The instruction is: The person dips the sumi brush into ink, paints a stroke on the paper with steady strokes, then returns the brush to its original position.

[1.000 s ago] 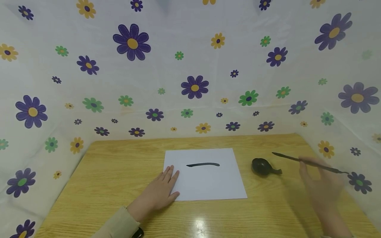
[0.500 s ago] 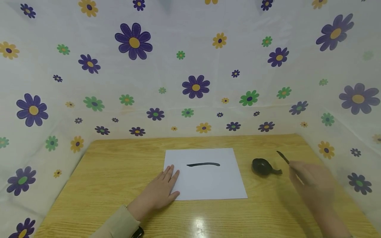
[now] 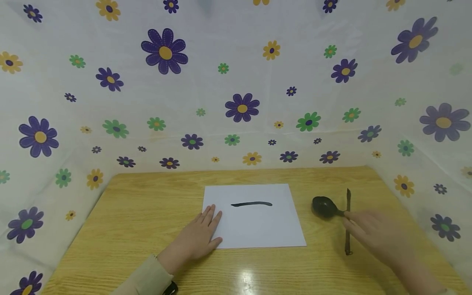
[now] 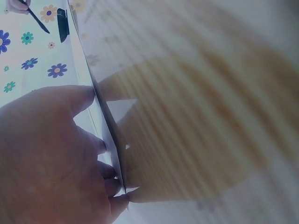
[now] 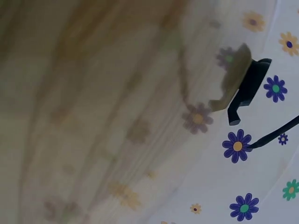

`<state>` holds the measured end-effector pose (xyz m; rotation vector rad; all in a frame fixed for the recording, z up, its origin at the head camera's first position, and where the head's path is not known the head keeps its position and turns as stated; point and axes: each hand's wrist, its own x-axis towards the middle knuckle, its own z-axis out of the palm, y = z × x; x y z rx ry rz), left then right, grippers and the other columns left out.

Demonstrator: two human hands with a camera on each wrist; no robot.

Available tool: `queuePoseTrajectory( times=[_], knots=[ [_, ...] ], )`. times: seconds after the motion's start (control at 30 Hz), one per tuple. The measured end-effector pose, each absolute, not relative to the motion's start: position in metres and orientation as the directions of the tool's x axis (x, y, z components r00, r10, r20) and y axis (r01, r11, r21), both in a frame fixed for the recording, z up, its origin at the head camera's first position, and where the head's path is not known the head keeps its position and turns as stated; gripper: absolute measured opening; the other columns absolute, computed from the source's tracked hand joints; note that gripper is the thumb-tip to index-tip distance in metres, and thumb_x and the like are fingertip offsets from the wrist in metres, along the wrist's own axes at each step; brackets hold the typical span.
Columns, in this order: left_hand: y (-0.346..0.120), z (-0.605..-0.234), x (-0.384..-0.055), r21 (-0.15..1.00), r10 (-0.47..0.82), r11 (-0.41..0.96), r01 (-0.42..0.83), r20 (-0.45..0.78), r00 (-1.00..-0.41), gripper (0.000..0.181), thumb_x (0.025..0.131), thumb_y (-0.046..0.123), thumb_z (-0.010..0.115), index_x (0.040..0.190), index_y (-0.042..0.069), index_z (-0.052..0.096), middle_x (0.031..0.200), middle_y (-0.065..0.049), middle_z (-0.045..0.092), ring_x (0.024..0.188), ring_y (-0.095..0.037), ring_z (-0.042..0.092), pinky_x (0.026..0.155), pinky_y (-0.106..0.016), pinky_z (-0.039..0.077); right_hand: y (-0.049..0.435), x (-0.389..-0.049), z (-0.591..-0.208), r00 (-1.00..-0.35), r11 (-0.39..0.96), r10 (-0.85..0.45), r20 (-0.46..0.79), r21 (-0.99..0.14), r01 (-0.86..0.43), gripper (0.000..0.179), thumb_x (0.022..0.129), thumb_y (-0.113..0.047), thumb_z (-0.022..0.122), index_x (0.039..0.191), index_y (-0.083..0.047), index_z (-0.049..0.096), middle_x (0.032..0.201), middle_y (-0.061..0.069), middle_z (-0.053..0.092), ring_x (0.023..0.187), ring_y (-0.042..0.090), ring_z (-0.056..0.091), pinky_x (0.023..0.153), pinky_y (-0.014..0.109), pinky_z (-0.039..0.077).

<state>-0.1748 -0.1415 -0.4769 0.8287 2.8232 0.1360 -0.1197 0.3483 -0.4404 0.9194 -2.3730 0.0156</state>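
A white sheet of paper (image 3: 258,229) lies on the wooden table, bearing one dark horizontal stroke (image 3: 252,203). My left hand (image 3: 199,235) rests on the sheet's left edge, fingers spread; in the left wrist view that hand (image 4: 46,154) lies along the paper's edge. On the right, my right hand (image 3: 377,237) pinches a dark writing brush (image 3: 348,241) with a small loop at its butt end. The brush points away from me, beside the stem of a dark gourd-shaped ink dish (image 3: 323,207). In the right wrist view, the brush (image 5: 275,133) and the dish (image 5: 252,84) show, while the hand is hidden.
A white cloth (image 3: 206,90) printed with flowers hangs behind and on both sides of the wooden table (image 3: 155,205). Under my left sleeve (image 3: 151,276) a small black object (image 3: 171,288) shows at the wrist.
My right hand has moved left toward the dish's stem, and the brush has swung from lying crosswise to pointing away from me. The left hand, paper and dish stay put.
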Motion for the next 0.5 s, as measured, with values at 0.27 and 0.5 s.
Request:
queuePoseTrajectory(
  times=[0.27, 0.5],
  knots=[
    [-0.143, -0.480, -0.176, 0.149, 0.539, 0.842, 0.519, -0.166, -0.826, 0.075, 0.109, 0.047, 0.054, 0.165, 0.003, 0.034, 0.175, -0.024, 0.023, 0.164, -0.039, 0.024, 0.133, -0.051, 0.030, 0.345, -0.129, -0.449, -0.279, 0.483, -0.869, 0.409, 0.576, -0.659, 0.059, 0.110, 0.010, 0.012, 0.110, -0.007, 0.068, 0.104, 0.013, 0.074, 0.091, 0.026, 0.071, 0.091, 0.040, 0.061],
    [-0.142, -0.477, -0.175, 0.158, 0.534, 0.844, 0.512, -0.171, -0.828, 0.075, 0.109, 0.046, 0.055, 0.165, 0.003, 0.033, 0.175, -0.024, 0.023, 0.164, -0.038, 0.023, 0.133, -0.051, 0.030, 0.339, -0.131, -0.454, -0.265, 0.389, -0.921, 0.285, 0.649, -0.654, 0.071, 0.109, 0.011, 0.006, 0.103, -0.012, 0.072, 0.100, 0.007, 0.074, 0.089, 0.022, 0.069, 0.079, 0.034, 0.060]
  ],
)
